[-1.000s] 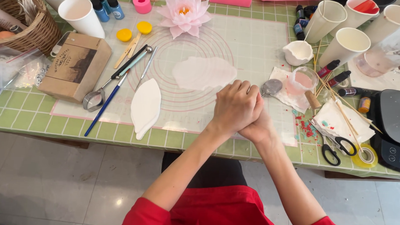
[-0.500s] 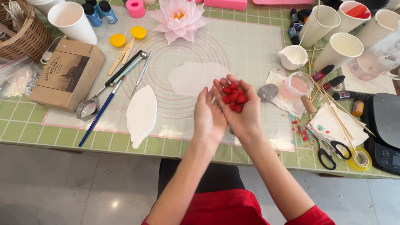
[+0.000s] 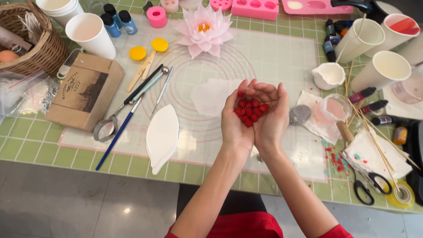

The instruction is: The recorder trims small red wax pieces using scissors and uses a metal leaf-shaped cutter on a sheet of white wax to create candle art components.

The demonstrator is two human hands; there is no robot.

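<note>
Wicker is met first: a woven basket [image 3: 17, 42] sits far to the left of the silicone mat [image 3: 279, 65], with white paper cups [image 3: 90, 32] beside it and a brown cardboard box [image 3: 83, 93] lying at the mat's left edge. On the mat's left part a blue-handled tool [image 3: 119, 132], a metal scoop [image 3: 105, 127] and a white leaf-shaped mould [image 3: 162, 136] are laid; at the mat's top a pink lotus flower [image 3: 204, 29] is set. Above the mat's middle the left hand [image 3: 237, 120] and right hand [image 3: 272, 119] are held side by side, palms up, fingers together and curled into one bowl, and a heap of small red beads [image 3: 249, 110] is cradled there, touching both palms. Beads could be spilled if the palms were parted or tilted, since nothing clamps them; rolling onto the floor seems likely near the table's front edge. To the mat's right a small white jug [image 3: 329, 75], wooden sticks [image 3: 361, 115], more cups [image 3: 384, 68] and black scissors [image 3: 368, 185] are crowded, leaving little free room there for setting anything down.
</note>
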